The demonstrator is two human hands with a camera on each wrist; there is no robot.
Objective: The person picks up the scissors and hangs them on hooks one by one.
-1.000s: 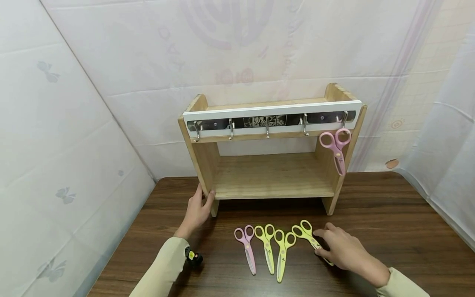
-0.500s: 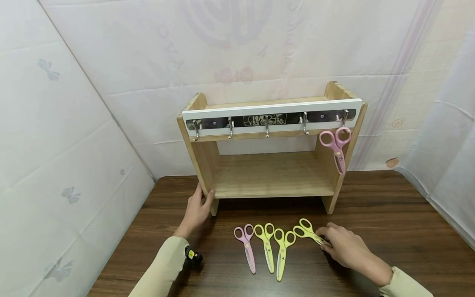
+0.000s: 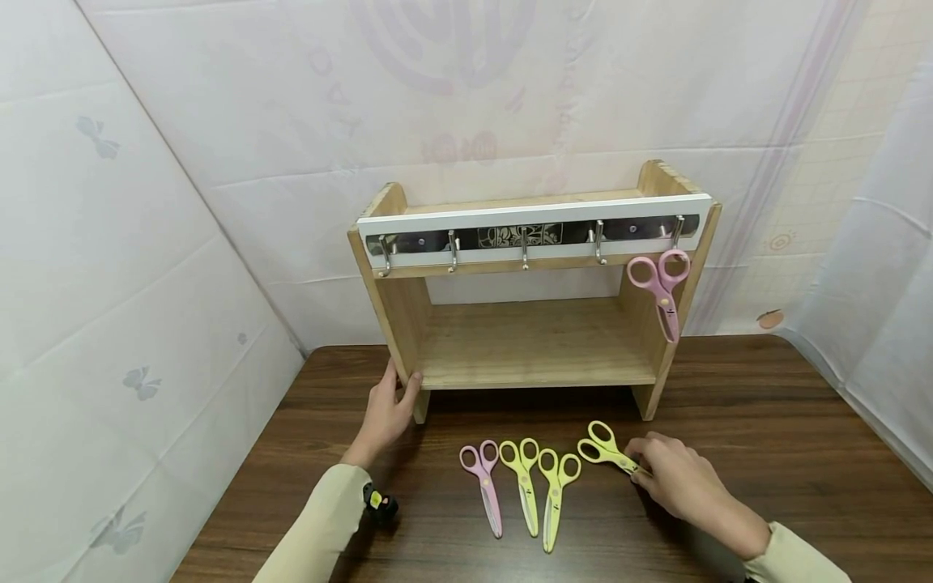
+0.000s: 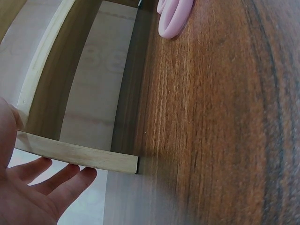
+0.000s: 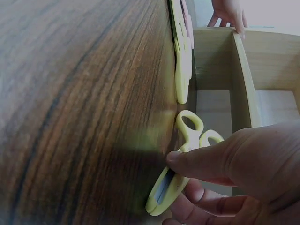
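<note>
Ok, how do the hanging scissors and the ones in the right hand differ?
Colour: the hanging scissors are pink; the held scissors are yellow.
Support: the hanging scissors are on the rightmost hook; the held scissors are pinched by the right hand.
Pose: the hanging scissors point blades-down; the held scissors slant, blades toward the hand.
Both have two loop handles.

A pair of pale yellow scissors [image 3: 616, 459] was pinched in the right hand [image 3: 678, 479], low by the bench [image 3: 751, 389]; whether the tip touched could not be told. Its two handle loops pointed leftward and toward the wooden shelf [image 3: 539, 340]; grey metal showed along the yellow blade casing. The shelf, pale and open-fronted, stood upright, five metal hooks [image 3: 525, 249] across its upper front, the left hand [image 3: 385, 414] at its lower side.
</note>
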